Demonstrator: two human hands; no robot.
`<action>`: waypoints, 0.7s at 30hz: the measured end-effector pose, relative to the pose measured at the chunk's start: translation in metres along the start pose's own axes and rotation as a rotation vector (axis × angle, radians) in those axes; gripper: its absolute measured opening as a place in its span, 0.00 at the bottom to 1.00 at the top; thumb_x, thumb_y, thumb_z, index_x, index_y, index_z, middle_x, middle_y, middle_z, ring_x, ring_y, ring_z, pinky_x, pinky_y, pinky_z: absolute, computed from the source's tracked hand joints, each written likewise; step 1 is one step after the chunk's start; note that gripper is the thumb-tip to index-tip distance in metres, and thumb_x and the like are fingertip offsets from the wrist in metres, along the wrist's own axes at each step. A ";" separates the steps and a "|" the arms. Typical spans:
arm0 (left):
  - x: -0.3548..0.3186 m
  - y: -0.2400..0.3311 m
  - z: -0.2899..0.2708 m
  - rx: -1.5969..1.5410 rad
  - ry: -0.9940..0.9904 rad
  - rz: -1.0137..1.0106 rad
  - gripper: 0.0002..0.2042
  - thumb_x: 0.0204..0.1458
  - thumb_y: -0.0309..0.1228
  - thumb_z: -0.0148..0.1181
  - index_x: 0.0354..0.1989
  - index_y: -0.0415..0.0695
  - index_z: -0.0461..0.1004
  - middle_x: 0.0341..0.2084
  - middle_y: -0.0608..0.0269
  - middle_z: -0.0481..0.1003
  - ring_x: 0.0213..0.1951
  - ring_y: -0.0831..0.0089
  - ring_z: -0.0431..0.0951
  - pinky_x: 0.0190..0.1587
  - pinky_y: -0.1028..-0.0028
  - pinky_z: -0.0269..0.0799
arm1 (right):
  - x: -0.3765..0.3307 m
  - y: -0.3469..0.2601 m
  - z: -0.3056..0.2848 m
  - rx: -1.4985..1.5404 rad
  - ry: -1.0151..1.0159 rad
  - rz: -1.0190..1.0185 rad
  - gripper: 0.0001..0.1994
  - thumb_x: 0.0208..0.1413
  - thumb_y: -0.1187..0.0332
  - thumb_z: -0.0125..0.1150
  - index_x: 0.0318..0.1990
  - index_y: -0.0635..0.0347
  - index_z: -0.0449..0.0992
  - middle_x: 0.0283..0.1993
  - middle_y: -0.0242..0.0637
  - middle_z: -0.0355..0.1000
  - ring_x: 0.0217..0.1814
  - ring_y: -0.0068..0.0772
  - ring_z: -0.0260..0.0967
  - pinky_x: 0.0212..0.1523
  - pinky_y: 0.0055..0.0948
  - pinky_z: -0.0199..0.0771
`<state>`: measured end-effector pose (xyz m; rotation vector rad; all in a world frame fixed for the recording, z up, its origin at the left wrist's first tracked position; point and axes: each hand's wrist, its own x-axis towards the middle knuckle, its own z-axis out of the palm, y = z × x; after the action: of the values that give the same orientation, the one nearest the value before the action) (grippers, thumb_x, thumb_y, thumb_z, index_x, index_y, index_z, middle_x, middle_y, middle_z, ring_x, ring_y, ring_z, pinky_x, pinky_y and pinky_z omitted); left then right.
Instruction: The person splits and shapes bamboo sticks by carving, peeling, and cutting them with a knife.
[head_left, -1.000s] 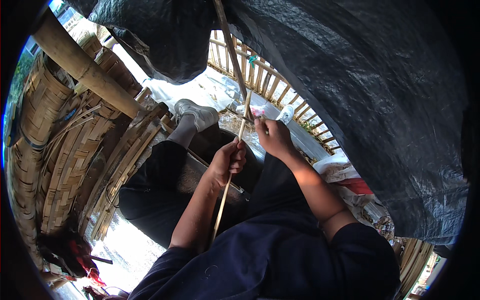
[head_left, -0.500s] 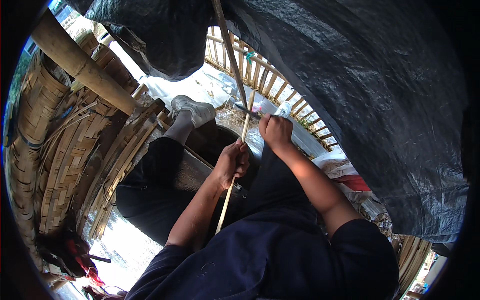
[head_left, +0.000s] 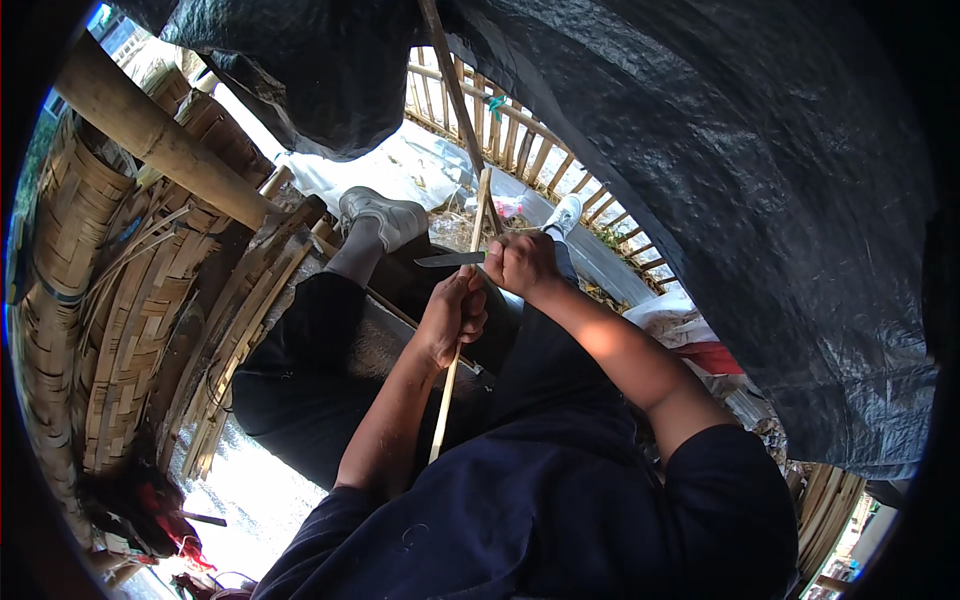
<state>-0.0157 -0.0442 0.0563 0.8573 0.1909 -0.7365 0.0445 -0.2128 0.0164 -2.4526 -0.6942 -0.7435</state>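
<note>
A thin, pale bamboo strip runs from my belly up past both hands, its far end leaning slightly left of a darker pole. My left hand is closed around the strip at about mid-length. Just beyond it, my right hand grips a knife; the handle is hidden in the fist. The blade points left and crosses the strip close above my left fingers. Whether the edge is biting into the bamboo I cannot tell.
Woven bamboo panels and a thick bamboo pole stand at the left. Black plastic sheeting hangs along the right. Ahead are a slatted bamboo fence and a dark slanting pole. My shoes rest beyond a dark container.
My right hand has come left and nearer with the knife, so the blade now lies by my left hand. The strip's far end has swung slightly left.
</note>
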 end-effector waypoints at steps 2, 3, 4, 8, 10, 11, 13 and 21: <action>0.002 0.001 -0.005 0.001 -0.005 0.032 0.13 0.66 0.43 0.36 0.29 0.54 0.58 0.15 0.77 0.53 0.12 0.86 0.48 0.12 0.82 0.40 | 0.007 0.006 0.011 0.007 0.055 -0.018 0.16 0.50 0.63 0.51 0.13 0.56 0.71 0.12 0.44 0.67 0.15 0.47 0.68 0.20 0.43 0.71; 0.003 0.001 -0.006 0.001 -0.004 0.033 0.13 0.66 0.43 0.36 0.29 0.54 0.58 0.15 0.77 0.53 0.12 0.86 0.48 0.12 0.82 0.40 | 0.010 0.009 0.014 -0.020 0.065 0.031 0.17 0.50 0.63 0.51 0.12 0.56 0.70 0.11 0.43 0.67 0.14 0.47 0.68 0.19 0.43 0.71; 0.004 0.000 -0.007 -0.017 -0.007 0.017 0.13 0.66 0.43 0.36 0.29 0.54 0.58 0.14 0.77 0.53 0.12 0.86 0.48 0.12 0.82 0.39 | 0.015 0.013 0.017 -0.048 0.075 0.081 0.17 0.50 0.64 0.51 0.11 0.56 0.70 0.11 0.43 0.66 0.13 0.48 0.68 0.18 0.43 0.70; 0.011 -0.001 -0.019 -0.069 0.019 0.005 0.13 0.66 0.43 0.36 0.29 0.55 0.59 0.14 0.77 0.53 0.12 0.86 0.47 0.13 0.82 0.38 | 0.025 0.016 0.026 -0.036 0.044 0.149 0.20 0.52 0.63 0.51 0.09 0.58 0.70 0.10 0.45 0.66 0.11 0.48 0.66 0.16 0.42 0.69; 0.014 -0.001 -0.034 -0.126 0.002 0.004 0.13 0.66 0.43 0.37 0.29 0.56 0.60 0.15 0.77 0.54 0.12 0.86 0.47 0.12 0.82 0.38 | 0.029 -0.008 0.028 -0.048 0.039 0.255 0.21 0.53 0.62 0.52 0.09 0.58 0.70 0.10 0.46 0.66 0.11 0.48 0.66 0.16 0.41 0.68; 0.014 0.001 -0.036 -0.183 -0.026 0.002 0.13 0.66 0.43 0.36 0.29 0.56 0.60 0.15 0.77 0.54 0.12 0.86 0.47 0.12 0.82 0.38 | 0.025 -0.014 0.025 -0.022 0.037 0.179 0.21 0.53 0.62 0.51 0.09 0.58 0.70 0.10 0.46 0.66 0.11 0.48 0.67 0.17 0.41 0.69; 0.012 0.005 -0.037 -0.234 -0.011 0.008 0.14 0.66 0.44 0.36 0.28 0.56 0.59 0.15 0.78 0.54 0.12 0.86 0.47 0.11 0.83 0.38 | 0.016 -0.025 0.014 0.063 0.002 0.038 0.20 0.53 0.63 0.50 0.09 0.59 0.70 0.09 0.45 0.64 0.12 0.47 0.67 0.18 0.40 0.70; 0.012 0.011 -0.031 -0.192 -0.029 0.022 0.13 0.66 0.41 0.34 0.28 0.55 0.58 0.14 0.79 0.51 0.12 0.87 0.46 0.11 0.83 0.37 | 0.041 0.010 0.027 -0.085 0.007 0.120 0.19 0.52 0.63 0.51 0.11 0.57 0.71 0.11 0.44 0.66 0.13 0.47 0.68 0.18 0.43 0.71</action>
<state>0.0047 -0.0225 0.0380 0.6646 0.2223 -0.6977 0.0898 -0.1916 0.0182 -2.5413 -0.5169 -0.7486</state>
